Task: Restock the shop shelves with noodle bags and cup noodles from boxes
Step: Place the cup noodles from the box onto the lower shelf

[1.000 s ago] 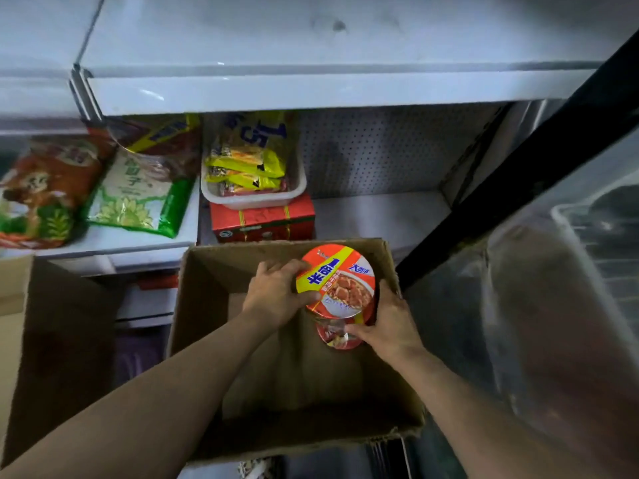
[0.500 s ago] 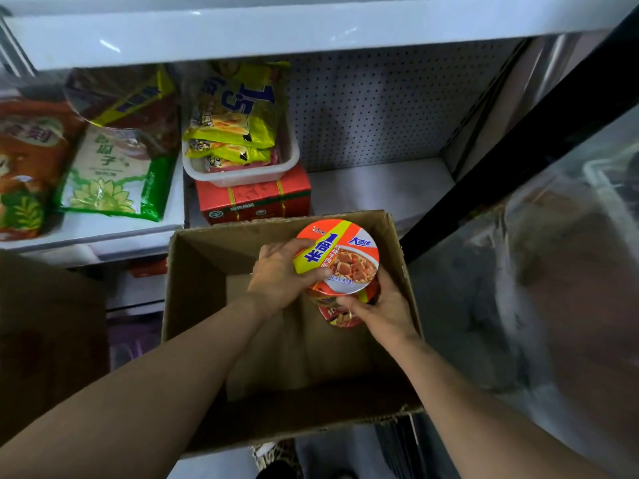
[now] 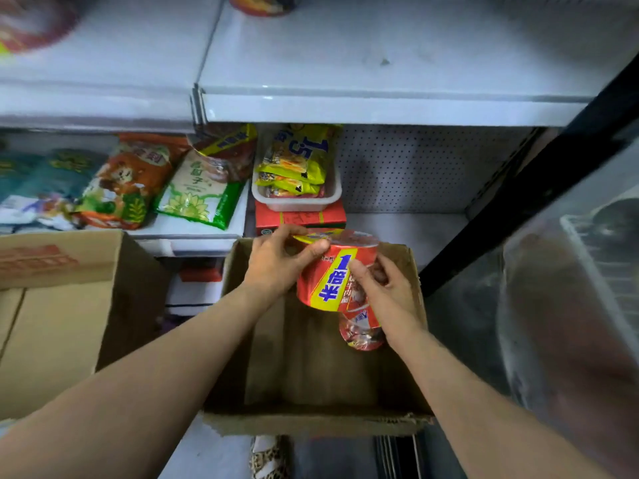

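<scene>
- The left hand (image 3: 276, 267) pinches the lid rim of a red cup of noodles (image 3: 328, 281), and the right hand (image 3: 389, 295) curls round its side.
- The cup hangs over the far right corner of the open cardboard box (image 3: 269, 357). Its lid end points away toward the shelves and its base faces the person.
- The lower shelf (image 3: 397, 229) starts just beyond the box's far edge, and the upper shelf (image 3: 380, 63) sits above it. I judge the coming lift goes forward and up, both hands sharing it.
- A second cup (image 3: 363, 335) shows under the right hand; I cannot tell whether it is held or loose.
- Another cup (image 3: 262, 3) on the upper shelf is cut off.
</scene>
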Available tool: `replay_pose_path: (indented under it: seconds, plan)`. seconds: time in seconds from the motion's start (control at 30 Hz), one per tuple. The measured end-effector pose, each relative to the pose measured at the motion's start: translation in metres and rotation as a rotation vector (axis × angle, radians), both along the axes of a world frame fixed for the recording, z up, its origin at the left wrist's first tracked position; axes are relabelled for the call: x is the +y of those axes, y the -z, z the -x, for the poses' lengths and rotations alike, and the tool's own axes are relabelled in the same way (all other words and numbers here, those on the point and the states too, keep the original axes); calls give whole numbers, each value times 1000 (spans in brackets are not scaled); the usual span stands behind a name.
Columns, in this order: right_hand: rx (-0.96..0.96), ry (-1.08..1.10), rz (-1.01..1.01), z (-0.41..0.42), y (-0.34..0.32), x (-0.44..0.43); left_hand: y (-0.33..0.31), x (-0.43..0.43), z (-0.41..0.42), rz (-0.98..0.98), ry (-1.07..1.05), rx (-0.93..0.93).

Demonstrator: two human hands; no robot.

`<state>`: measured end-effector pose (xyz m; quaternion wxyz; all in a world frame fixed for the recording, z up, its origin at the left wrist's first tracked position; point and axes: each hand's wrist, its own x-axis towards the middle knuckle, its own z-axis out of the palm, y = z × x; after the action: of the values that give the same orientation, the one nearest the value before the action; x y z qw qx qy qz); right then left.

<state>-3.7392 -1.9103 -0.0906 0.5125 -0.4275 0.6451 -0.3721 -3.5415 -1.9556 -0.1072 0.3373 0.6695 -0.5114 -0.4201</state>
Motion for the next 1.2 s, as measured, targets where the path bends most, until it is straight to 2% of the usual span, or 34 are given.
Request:
replay_pose_path:
  seconds: [0.27, 0.5, 0.7, 0.87, 1.03, 1.2]
  plan:
    - [2, -169, 195, -49, -91, -8, -123, 14, -44, 201, -274, -122]
    - [17, -226, 451, -98, -174, -43, -226, 11, -94, 334, -398, -178]
    - [18, -303, 607, -132, -223, -87, -281, -13, -129, 497, -413, -194]
    - [-107, -382, 600, -154, -230, -133, -290, -48, -156, 550, -325, -227]
    - [-96, -469, 560, -174, -208, -189, -264, -94, -187, 536, -216, -261]
    - [-96, -516, 543, -193, -185, -240, -225, -136, -200, 515, -197, -134]
